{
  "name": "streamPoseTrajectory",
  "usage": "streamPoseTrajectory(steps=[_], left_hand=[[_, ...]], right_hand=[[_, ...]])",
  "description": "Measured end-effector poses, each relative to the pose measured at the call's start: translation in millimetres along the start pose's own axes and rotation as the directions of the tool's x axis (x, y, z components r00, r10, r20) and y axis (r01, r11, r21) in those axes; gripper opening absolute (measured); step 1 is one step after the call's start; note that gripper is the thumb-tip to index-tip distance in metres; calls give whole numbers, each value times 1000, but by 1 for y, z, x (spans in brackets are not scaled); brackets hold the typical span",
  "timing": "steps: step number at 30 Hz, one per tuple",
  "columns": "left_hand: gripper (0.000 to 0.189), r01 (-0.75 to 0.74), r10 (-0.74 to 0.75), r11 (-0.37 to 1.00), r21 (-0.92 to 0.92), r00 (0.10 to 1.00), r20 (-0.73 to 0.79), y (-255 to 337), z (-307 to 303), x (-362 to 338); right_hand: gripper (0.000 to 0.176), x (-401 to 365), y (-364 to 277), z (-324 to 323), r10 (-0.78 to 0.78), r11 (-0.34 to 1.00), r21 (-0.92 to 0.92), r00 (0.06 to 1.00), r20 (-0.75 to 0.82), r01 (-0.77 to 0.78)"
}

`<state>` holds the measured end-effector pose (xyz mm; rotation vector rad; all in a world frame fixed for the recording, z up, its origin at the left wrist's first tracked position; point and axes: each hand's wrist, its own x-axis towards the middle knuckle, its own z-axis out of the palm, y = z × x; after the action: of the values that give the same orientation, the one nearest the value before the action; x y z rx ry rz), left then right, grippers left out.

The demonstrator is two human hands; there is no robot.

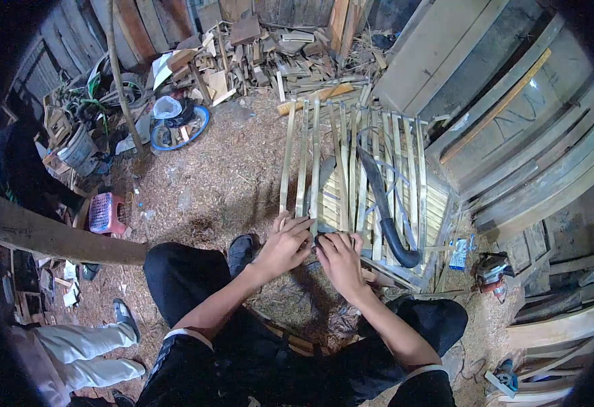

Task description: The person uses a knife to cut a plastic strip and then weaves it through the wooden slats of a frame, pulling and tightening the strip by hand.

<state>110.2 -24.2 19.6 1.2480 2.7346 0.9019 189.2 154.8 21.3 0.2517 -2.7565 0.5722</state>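
My left hand point(285, 245) is closed at the near end of a long, thin wooden slat point(314, 156), its fingertips pressed against it. Just to the right, my right hand point(340, 261) has its fingers curled together beside a small dark bit that I cannot make out. Several similar slats lie side by side in front of me, joined near their far ends like a panel. On top of them rests a machete point(373, 180) with a curved black handle point(397, 244), its handle end toward me. A stack of pale slats point(438, 203) shows underneath.
Wood scraps point(276, 57) are heaped along the back wall. A blue basin point(198, 129) and a pink stool point(107, 213) stand to the left. Boards point(514, 122) lean at the right. Another person's legs point(93, 346) show at lower left, near a wooden beam point(66, 234).
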Motion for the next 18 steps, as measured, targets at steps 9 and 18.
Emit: streamPoseTrajectory(steps=[9, 18], left_hand=[[40, 18, -15, 992, 128, 999, -28, 5, -18, -2], [32, -31, 29, 995, 96, 999, 17, -3, -9, 0]], right_hand=[[44, 1, 5, -29, 53, 989, -132, 996, -74, -62], [37, -13, 16, -35, 74, 997, -24, 997, 27, -73]])
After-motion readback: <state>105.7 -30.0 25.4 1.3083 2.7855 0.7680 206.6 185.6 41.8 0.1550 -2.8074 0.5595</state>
